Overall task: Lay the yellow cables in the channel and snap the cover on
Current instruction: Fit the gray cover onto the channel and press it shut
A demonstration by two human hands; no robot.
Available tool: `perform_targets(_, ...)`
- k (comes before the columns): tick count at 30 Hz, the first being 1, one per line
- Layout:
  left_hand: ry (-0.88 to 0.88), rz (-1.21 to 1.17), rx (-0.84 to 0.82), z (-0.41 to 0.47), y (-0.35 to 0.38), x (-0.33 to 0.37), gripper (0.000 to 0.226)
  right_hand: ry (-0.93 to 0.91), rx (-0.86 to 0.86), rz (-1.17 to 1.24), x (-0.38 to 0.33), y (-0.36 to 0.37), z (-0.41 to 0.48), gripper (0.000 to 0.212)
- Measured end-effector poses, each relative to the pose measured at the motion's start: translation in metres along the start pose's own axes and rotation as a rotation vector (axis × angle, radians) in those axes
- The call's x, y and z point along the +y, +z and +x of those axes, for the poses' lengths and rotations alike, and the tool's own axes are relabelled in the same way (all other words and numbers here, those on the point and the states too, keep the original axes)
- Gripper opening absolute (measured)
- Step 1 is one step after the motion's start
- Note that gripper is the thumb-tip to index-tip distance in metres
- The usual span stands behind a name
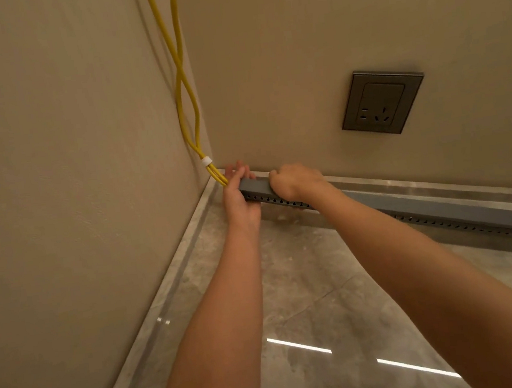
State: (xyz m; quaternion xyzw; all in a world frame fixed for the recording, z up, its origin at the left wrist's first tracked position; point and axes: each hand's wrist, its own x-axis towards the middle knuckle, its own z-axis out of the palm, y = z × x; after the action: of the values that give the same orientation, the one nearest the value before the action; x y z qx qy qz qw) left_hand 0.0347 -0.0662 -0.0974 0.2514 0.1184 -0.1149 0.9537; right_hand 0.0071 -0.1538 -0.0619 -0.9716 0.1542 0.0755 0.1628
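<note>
- Two beige walls meet in a corner: the left wall (pixel 68 151) and the back wall (pixel 295 45).
- A glossy grey stone floor (pixel 339 296) lies below, with bright strips of light reflected in it.
- A pale skirting (pixel 174 273) runs along the foot of both walls.
- The grey channel (pixel 462 224) lies along the foot of the back wall, against the skirting. Its front side shows a row of small slots.
- The right forearm crosses in front of the channel and hides a stretch of it.
- The grey cover (pixel 434 202) sits on top of the channel as a smooth flat strip from the corner end to the right edge of view.
- A dark socket plate (pixel 383 101) is set in the back wall, above the channel and well apart from it.
- The yellow cables (pixel 182 80) hang down the corner, cross once, then run together to the channel's left end, where they pass behind the left hand.
- The right hand (pixel 294 181) rests on the cover near its left end, knuckles up, fingers curled over it in a closed grip.
- The left hand (pixel 239 195) is at the very end of the channel and hides it. Its fingers point up, fairly straight, touching the cables. The thumb is hidden, so I cannot tell whether it pinches them.
- A white tie (pixel 206 161) binds the cables just above the left hand.
</note>
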Motion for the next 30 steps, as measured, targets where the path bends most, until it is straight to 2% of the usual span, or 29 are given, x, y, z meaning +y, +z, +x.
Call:
perform_targets(3,-0.014,0.08,0.062,-0.003,0.0,-0.002,0.04,-0.048,0.13,-0.051,-0.001,0.005,-0.006,0.043)
perform_targets(5,-0.035,0.16,0.106,-0.005,0.0,-0.003,0.027,-0.07,0.17,-0.081,0.0,0.009,-0.006,0.041)
perform_targets(6,-0.055,0.183,0.157,-0.006,0.002,-0.003,0.018,-0.076,0.187,-0.087,0.001,0.012,-0.005,0.042)
perform_targets(10,-0.057,0.264,0.493,-0.016,0.017,0.003,0.043,-0.071,0.283,-0.072,0.0,0.019,-0.007,0.053)
perform_targets(13,-0.031,0.367,0.617,-0.018,0.026,0.005,0.055,-0.119,0.352,-0.108,-0.003,0.018,-0.013,0.058)
perform_targets(15,-0.021,0.379,0.621,-0.017,0.03,0.005,0.061,-0.164,0.378,-0.146,-0.003,0.017,-0.015,0.059)
perform_targets(22,-0.012,0.271,0.592,-0.02,0.026,0.002,0.052,-0.251,0.36,-0.176,-0.016,0.019,-0.018,0.053)
perform_targets(30,0.015,0.278,0.59,-0.024,0.023,0.0,0.049,-0.314,0.342,-0.187,-0.015,0.022,-0.016,0.055)
